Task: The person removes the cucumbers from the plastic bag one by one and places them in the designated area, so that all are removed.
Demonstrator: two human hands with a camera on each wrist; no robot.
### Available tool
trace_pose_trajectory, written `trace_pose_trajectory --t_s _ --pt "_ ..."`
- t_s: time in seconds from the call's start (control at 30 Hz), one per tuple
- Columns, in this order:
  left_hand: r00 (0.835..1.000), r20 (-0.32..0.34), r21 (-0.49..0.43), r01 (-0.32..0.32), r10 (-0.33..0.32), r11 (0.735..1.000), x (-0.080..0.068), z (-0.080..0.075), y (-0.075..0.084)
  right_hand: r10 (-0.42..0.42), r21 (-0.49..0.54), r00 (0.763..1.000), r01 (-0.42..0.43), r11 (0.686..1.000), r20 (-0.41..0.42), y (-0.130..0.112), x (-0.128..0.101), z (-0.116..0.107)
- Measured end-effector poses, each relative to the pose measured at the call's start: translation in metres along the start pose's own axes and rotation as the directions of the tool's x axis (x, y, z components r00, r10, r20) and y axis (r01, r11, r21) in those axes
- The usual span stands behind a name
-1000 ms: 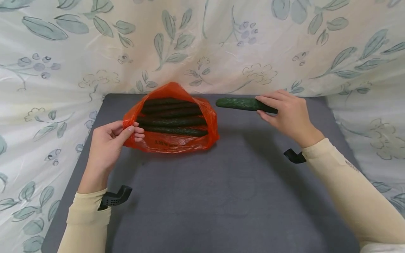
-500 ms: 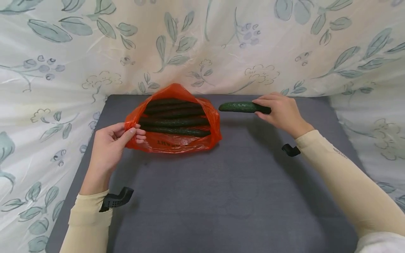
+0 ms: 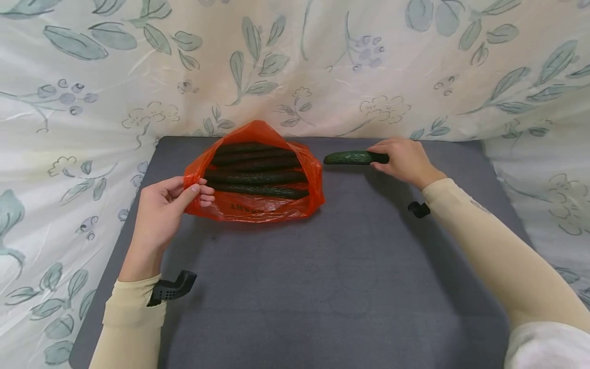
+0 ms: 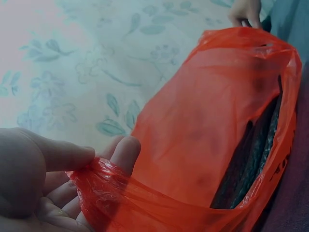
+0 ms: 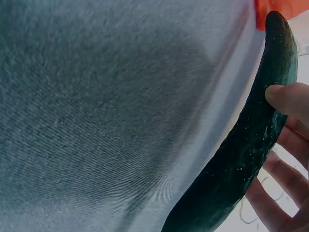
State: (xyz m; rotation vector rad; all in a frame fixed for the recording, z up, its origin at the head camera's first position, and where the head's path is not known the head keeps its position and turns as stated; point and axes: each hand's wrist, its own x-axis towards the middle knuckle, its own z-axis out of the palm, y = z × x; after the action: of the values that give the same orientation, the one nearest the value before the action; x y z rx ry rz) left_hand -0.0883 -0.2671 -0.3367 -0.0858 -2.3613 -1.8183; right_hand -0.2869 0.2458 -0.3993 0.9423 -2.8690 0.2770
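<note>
A red plastic bag [image 3: 246,211] lies at the back left of the table in the head view, its mouth facing me. Several dark green cucumbers [image 3: 258,178] lie side by side inside it. My left hand [image 3: 161,210] pinches the left edge of the bag's mouth between thumb and fingers; the left wrist view shows the bunched film [image 4: 99,186] there. To the right of the bag, my right hand [image 3: 405,161] holds another cucumber [image 3: 348,158] by its right end. Its free tip points left, close to the bag's right side. In the right wrist view the thumb [image 5: 289,99] presses along this cucumber.
A dark grey cloth covers the table [image 3: 295,287]. Behind and at both sides hangs a pale leaf-patterned sheet [image 3: 322,66], meeting the table's far edge just behind the bag. Black wrist cameras [image 3: 172,288] sit on both forearms.
My right hand has carried its cucumber left and slightly down, on the bag's right side. The left hand keeps its pinch on the bag, and the view has shifted slightly.
</note>
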Motion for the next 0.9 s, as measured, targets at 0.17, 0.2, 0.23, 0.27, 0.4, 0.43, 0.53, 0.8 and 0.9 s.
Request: trace_pose_trajectory --t_s 0.17,0.2,0.23,0.27,0.4,0.43,0.53,0.8,0.9 --pt "1.0 -0.002 0.013 0.008 -0.008 1.0 0.0 0.001 0.001 0.04 0.0 0.997 -0.04 0.999 0.071 0.007 0.005 0.007" --pt "1.0 -0.001 0.007 0.011 -0.011 1.0 0.0 0.002 0.001 0.044 0.002 0.996 -0.044 0.999 0.083 0.009 0.006 0.009" --pt "1.0 0.0 0.006 0.012 -0.012 1.0 0.0 0.002 0.001 0.049 0.001 0.994 -0.049 0.999 0.093 0.01 0.007 0.01" --pt "1.0 0.002 0.005 0.014 -0.014 1.0 0.0 0.002 0.001 0.052 0.002 0.993 -0.053 0.999 0.103 0.011 0.007 0.012" --pt "1.0 0.003 0.0 0.026 -0.026 1.0 0.0 0.002 0.002 0.076 0.013 0.988 -0.078 0.997 0.134 0.014 0.01 0.017" --pt "1.0 0.001 0.0 0.028 -0.028 1.0 0.0 0.001 0.002 0.083 0.012 0.987 -0.086 0.996 0.137 0.014 0.01 0.017" --pt "1.0 -0.001 0.009 0.03 -0.03 1.0 0.001 0.0 0.002 0.098 0.015 0.984 -0.101 0.995 0.146 0.012 0.011 0.018" --pt "0.999 0.009 -0.01 0.031 -0.031 0.999 0.0 -0.001 0.002 0.122 0.047 0.974 -0.134 0.99 0.192 0.009 0.012 0.02" --pt "1.0 0.012 -0.015 0.026 -0.025 1.0 0.0 -0.002 0.001 0.142 0.055 0.97 -0.155 0.986 0.199 0.009 0.011 0.02"
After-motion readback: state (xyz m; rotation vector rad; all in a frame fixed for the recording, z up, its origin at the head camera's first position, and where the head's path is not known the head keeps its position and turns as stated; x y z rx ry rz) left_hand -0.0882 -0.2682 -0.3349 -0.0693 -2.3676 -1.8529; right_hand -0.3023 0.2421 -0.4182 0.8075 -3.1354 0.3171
